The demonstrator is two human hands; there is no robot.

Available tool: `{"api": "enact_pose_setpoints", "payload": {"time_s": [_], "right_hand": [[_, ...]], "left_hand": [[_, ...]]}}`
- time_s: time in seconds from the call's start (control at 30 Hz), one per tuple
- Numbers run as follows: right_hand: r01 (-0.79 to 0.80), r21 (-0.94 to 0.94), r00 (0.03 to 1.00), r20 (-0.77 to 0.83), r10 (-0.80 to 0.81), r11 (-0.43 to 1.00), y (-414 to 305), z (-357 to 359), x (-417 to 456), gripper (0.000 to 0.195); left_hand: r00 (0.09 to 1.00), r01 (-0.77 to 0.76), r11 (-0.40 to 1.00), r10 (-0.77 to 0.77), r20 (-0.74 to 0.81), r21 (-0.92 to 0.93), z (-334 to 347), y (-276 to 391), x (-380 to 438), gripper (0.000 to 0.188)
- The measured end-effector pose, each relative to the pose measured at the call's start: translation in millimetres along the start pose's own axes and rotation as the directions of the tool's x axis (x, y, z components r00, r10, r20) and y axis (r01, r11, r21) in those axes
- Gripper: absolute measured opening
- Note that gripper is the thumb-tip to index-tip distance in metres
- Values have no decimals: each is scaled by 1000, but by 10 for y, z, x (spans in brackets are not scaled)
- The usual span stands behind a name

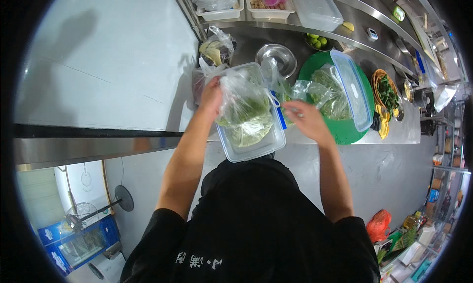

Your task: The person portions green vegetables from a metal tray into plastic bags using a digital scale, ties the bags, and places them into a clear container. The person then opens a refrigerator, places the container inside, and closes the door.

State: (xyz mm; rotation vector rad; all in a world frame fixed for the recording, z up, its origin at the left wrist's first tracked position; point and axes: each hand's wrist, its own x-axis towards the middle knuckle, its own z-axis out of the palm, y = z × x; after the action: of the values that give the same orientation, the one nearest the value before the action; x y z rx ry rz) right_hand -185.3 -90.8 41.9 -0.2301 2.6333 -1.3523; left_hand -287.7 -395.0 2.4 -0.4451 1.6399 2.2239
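Observation:
My left hand (212,98) grips the gathered top of a clear plastic bag of shredded green vegetable (249,122). That bag rests in a clear plastic storage box (236,151) with blue side latches, at the counter's front edge. To the right of the box, my right hand (306,119) is slightly blurred, its fingers bent; whether they pinch anything is unclear. Behind those fingers lies another bag of greens (282,87). A third bag of shredded greens (334,94) sits on a round green cutting board (347,135), and a clear lid with a blue rim (353,90) leans over it.
A steel bowl (276,59) stands behind the box, with a bowl of limes (317,42) farther right. A wicker basket of leafy greens (386,90) and a yellow cloth (383,122) lie right of the board. A steel shelf (273,24) carrying white bins overhangs the counter's back.

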Motion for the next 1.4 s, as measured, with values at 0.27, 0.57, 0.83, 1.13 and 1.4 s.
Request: {"api": "enact_pose_setpoints", "payload": {"time_s": [0.27,0.57,0.83,1.13,1.4], "right_hand": [[300,69,933,-228,-278,951,-328,736,851,74],[33,35,999,-26,-32,999,-509,307,742,40],[157,-136,987,-8,-160,978,-191,603,-168,60],[-119,365,985,-77,157,924,45,979,-28,25],[20,308,989,-147,27,951,72,1004,-251,18]], "left_hand": [[953,192,972,-150,264,-138,-60,537,151,18],[975,68,998,-69,211,12,71,810,55,20],[751,-216,854,-166,639,474,-99,-162,-538,36],[839,-96,994,48,541,61,-331,-495,-490,32],[892,-419,392,345,291,819,-176,-592,-813,20]]}}
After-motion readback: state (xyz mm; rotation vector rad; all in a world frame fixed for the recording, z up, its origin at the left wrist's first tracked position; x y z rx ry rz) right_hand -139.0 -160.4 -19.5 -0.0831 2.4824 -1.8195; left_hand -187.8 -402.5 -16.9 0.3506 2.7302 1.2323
